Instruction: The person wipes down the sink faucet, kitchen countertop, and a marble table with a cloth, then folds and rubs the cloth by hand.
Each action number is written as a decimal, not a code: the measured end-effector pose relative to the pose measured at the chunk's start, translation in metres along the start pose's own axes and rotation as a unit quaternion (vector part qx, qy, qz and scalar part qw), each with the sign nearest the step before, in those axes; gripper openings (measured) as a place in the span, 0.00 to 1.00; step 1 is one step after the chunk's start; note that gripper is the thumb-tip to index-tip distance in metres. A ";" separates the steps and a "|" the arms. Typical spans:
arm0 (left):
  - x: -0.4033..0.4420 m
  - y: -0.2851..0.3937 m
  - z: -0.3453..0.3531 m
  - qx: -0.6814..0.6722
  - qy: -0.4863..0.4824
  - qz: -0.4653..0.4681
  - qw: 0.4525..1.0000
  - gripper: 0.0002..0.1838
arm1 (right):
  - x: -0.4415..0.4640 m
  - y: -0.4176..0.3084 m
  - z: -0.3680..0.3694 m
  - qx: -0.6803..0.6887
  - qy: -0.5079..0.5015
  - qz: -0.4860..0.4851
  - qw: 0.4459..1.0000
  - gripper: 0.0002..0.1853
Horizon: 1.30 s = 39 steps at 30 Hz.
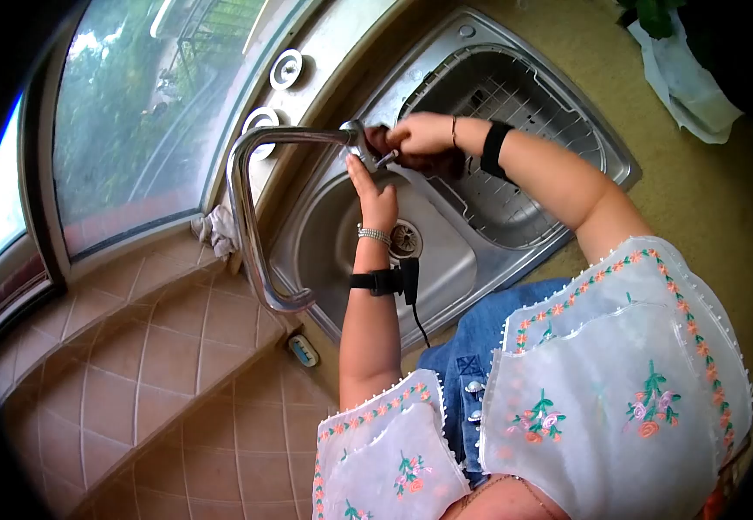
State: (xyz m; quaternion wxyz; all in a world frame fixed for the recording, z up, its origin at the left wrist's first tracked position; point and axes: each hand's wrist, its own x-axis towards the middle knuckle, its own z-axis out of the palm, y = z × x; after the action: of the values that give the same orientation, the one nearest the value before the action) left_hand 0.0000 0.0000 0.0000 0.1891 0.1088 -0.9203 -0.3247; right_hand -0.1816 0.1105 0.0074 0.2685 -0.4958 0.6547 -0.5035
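Observation:
The chrome faucet (246, 199) has a long curved spout that swings out to the left of the sink. My left hand (376, 204), with a beaded bracelet on its wrist, rests its fingertips against the faucet's base; its fingers are stretched and the thumb stands apart. Bunched in my right hand (422, 136) is a dark red cloth (441, 163), pressed against the faucet base near its small lever (387, 159). Part of the cloth is hidden behind my fingers. Below my hands lies the round steel basin (324, 230) with a drain strainer (405, 239).
A wire rack (528, 104) sits in the second basin. White dishes (286, 69) stand on the window ledge, and a crumpled rag (217, 230) lies at its corner. A small sponge-like item (304, 350) is beside the sink. A white bag (684, 82) lies at upper right.

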 end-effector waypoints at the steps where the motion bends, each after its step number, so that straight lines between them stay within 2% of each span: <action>1: 0.001 0.005 -0.002 -0.010 -0.011 -0.015 1.000 0.47 | 0.004 -0.011 -0.003 0.138 0.041 0.021 0.989 0.13; 2: 0.004 0.010 -0.003 -0.022 -0.021 -0.029 0.999 0.47 | 0.006 -0.022 -0.006 0.139 0.127 0.044 0.981 0.11; 3: -0.003 0.007 0.000 -0.023 -0.023 -0.030 0.999 0.47 | -0.004 -0.047 -0.002 0.137 0.108 0.091 0.980 0.10; 5: 0.004 0.005 0.005 -0.002 -0.002 -0.011 1.000 0.47 | 0.015 -0.032 0.016 -0.060 0.089 -0.013 0.994 0.14; 6: 0.005 0.001 -0.002 0.009 0.000 -0.009 1.000 0.47 | 0.018 -0.033 0.031 -0.015 0.129 -0.019 0.991 0.19; 7: 0.004 -0.001 -0.001 0.015 0.001 -0.006 1.000 0.47 | 0.019 -0.027 0.028 0.036 0.066 0.025 0.997 0.24; 9: 0.004 -0.001 0.005 0.011 0.006 -0.006 1.000 0.47 | 0.021 -0.008 0.022 -0.052 0.043 -0.067 0.995 0.25; 11: 0.002 0.001 0.005 0.018 0.003 -0.009 1.000 0.47 | 0.012 0.001 0.011 -0.066 -0.056 -0.038 0.996 0.26; 13: 0.001 -0.001 0.007 0.011 0.008 -0.011 1.000 0.47 | -0.011 -0.020 0.010 0.055 -0.100 0.085 0.990 0.24; 17: 0.004 -0.018 0.008 0.016 0.027 0.001 1.000 0.46 | -0.023 -0.009 0.016 -0.018 -0.084 0.042 0.995 0.27; 19: 0.005 -0.031 0.008 -0.163 0.020 -0.047 0.985 0.45 | -0.031 -0.021 0.013 -0.023 -0.131 0.092 0.987 0.27; 20: 0.003 -0.035 0.011 -0.162 0.061 -0.050 0.984 0.43 | -0.027 0.000 0.020 0.007 -0.162 0.111 0.980 0.26; 21: -0.002 -0.032 0.010 -0.166 0.071 -0.049 0.982 0.43 | -0.036 -0.015 0.020 0.042 -0.183 0.174 0.967 0.26; 23: -0.019 -0.017 0.007 -0.143 0.133 -0.105 0.975 0.43 | -0.049 0.001 0.036 0.076 -0.066 0.091 0.991 0.22; 24: -0.029 -0.006 0.006 -0.159 0.159 -0.104 0.969 0.37 | -0.057 -0.012 0.039 0.174 -0.043 0.096 0.979 0.24; 25: -0.036 -0.004 0.010 -0.169 0.171 -0.108 0.965 0.37 | -0.064 -0.027 0.040 0.171 -0.024 0.112 0.979 0.24; 27: -0.048 -0.006 0.019 -0.174 0.164 -0.128 0.963 0.30 | -0.065 -0.028 0.054 0.346 -0.010 0.148 0.926 0.25; 28: -0.051 0.003 0.023 -0.324 0.145 -0.197 0.914 0.25 | -0.063 -0.025 0.062 0.319 -0.028 0.141 0.937 0.26; 29: -0.054 0.009 0.025 -0.466 0.123 -0.253 0.839 0.22 | -0.068 -0.023 0.071 0.257 -0.029 0.120 0.958 0.28; 31: -0.063 0.007 0.027 -0.532 0.106 -0.268 0.796 0.20 | -0.076 -0.038 0.086 0.212 -0.105 0.116 0.965 0.29; 32: -0.062 0.007 0.030 -0.555 0.111 -0.278 0.776 0.17 | -0.079 -0.042 0.084 0.228 -0.108 0.114 0.961 0.28; 33: -0.064 0.013 0.029 -0.571 0.132 -0.274 0.763 0.17 | -0.082 -0.045 0.081 0.208 -0.128 0.121 0.962 0.28; 35: -0.068 0.024 0.015 -0.570 0.132 -0.259 0.769 0.14 | -0.080 -0.055 0.077 0.223 -0.092 0.134 0.961 0.25; 36: -0.070 0.026 0.010 -0.562 0.144 -0.260 0.772 0.12 | -0.079 -0.057 0.075 0.183 -0.071 0.101 0.975 0.23; 37: -0.072 0.018 0.004 -0.551 0.177 -0.255 0.774 0.14 | -0.075 -0.058 0.076 0.161 -0.031 0.104 0.981 0.20; 39: -0.067 0.003 0.002 -0.518 0.293 -0.271 0.757 0.14 | -0.071 -0.038 0.068 0.080 0.118 0.069 0.987 0.19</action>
State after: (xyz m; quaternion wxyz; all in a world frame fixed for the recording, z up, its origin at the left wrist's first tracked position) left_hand 0.0602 0.0246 -0.0181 0.3816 0.3287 -0.4433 -0.7415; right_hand -0.0833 0.1486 0.0085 0.2620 -0.3640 0.6721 -0.5892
